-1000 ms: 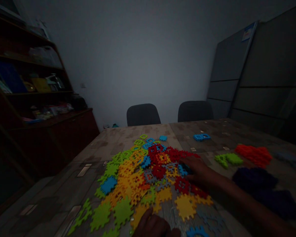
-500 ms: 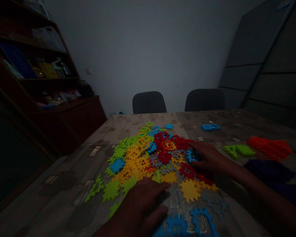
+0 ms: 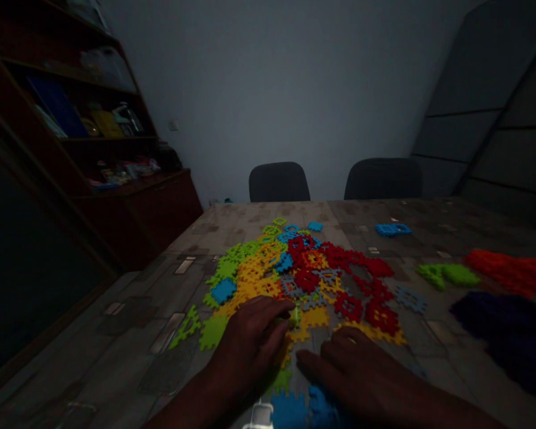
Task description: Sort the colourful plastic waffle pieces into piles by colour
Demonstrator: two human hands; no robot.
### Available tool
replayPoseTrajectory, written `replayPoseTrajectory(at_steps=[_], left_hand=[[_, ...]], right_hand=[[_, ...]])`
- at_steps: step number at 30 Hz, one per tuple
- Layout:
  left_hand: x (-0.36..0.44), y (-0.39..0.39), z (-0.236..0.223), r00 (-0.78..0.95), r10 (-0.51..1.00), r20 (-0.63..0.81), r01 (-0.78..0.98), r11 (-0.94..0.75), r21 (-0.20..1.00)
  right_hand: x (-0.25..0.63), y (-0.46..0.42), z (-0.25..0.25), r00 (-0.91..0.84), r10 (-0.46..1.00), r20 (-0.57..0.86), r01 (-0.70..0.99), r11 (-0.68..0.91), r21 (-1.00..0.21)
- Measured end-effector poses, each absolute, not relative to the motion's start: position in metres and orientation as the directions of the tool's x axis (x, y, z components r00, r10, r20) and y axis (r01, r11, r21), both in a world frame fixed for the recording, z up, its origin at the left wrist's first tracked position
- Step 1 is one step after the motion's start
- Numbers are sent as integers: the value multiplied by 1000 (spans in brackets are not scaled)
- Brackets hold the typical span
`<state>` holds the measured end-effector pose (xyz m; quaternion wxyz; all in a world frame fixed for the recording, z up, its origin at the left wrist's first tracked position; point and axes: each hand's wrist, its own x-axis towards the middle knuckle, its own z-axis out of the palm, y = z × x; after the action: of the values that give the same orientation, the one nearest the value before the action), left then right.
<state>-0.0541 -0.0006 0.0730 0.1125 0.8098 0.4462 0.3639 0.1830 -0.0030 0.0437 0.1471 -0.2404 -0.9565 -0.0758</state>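
Observation:
Over the near edge of a heap of toothed plastic building tiles, my left hand (image 3: 254, 336) curls its thumb and fingers toward each other. Whatever lies between them is hidden. A lime tile (image 3: 295, 316) is just beyond its fingertips. My right hand (image 3: 357, 369) is low at the near right of the heap, palm down, fingers bent and thumb pointing left. What is under its fingers cannot be seen. Blue tiles (image 3: 290, 410) lie at the bottom, partly beneath that hand. Red tiles (image 3: 382, 316) and a yellow strip (image 3: 395, 335) lie just past its fingers.
Orange tiles (image 3: 509, 271), lime tiles (image 3: 460, 274) and dark purple tiles (image 3: 500, 316) sit in separate groups on the right. A blue tile (image 3: 392, 229) lies farther back. Two chairs (image 3: 279, 182) stand behind the patterned table (image 3: 152, 298); a shelf unit (image 3: 138, 208) is at left.
My right hand has drawn back from the blue tile in the heap's right side toward me; that tile no longer shows there. My left hand has moved forward onto the heap, its fingers curling.

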Motion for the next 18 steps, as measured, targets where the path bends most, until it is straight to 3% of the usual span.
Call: replayPoseTrajectory(at_steps=[2, 8, 13, 18], left_hand=[[-55, 0, 71, 344, 800, 491, 642, -582, 499], [-55, 1, 62, 366, 802, 471, 649, -583, 488], [-48, -2, 59, 414, 805, 426, 642, -590, 490], [-61, 8, 65, 393, 843, 367, 720, -530, 447]], right_hand=[[177, -4, 26, -826, 391, 406, 484, 862, 154], [178, -4, 9, -769, 358, 529, 521, 831, 194], [183, -8, 14, -833, 369, 412, 480, 853, 205], [184, -7, 12, -833, 370, 411, 477, 857, 196]])
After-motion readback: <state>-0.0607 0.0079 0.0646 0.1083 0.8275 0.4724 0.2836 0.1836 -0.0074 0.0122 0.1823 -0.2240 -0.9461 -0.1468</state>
